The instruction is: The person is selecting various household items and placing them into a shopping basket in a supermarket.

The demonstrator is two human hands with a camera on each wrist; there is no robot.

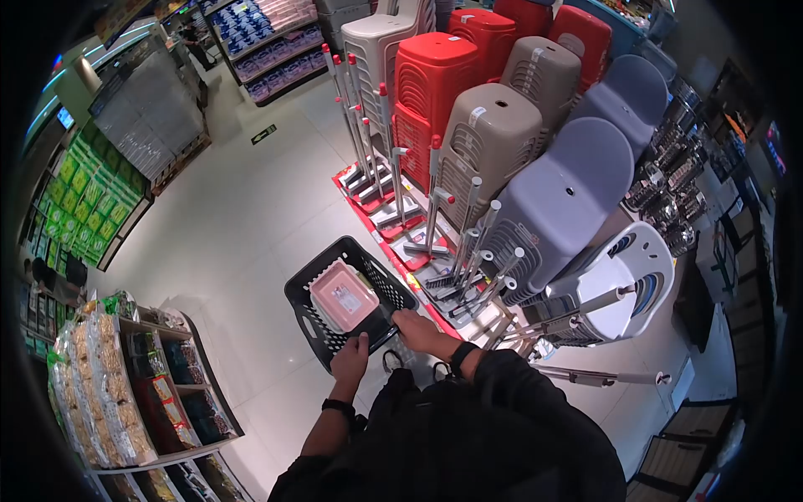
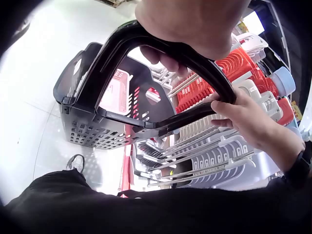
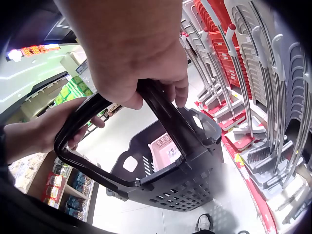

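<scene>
A black shopping basket [image 1: 303, 316] hangs in front of me at leg height. My left hand [image 1: 350, 360] grips one side of its black handle [image 2: 109, 56], the fingers curled beneath it in the left wrist view. On the other side, my right hand [image 1: 416, 329] holds the same handle, with fingers and thumb wrapped over it in the right wrist view. Inside the basket lies a pink plastic basket [image 1: 343, 297] with a perforated rim and a white label. Part of something greenish shows beside it, mostly hidden.
Brooms and dustpans [image 1: 435, 243] stand to the right of the basket. Behind them rise stacks of red stools [image 1: 437, 58], taupe stools [image 1: 493, 125] and grey-blue chairs [image 1: 569, 192]. A shelf of bagged snacks [image 1: 100, 385] stands at left, on pale floor tiles [image 1: 242, 226].
</scene>
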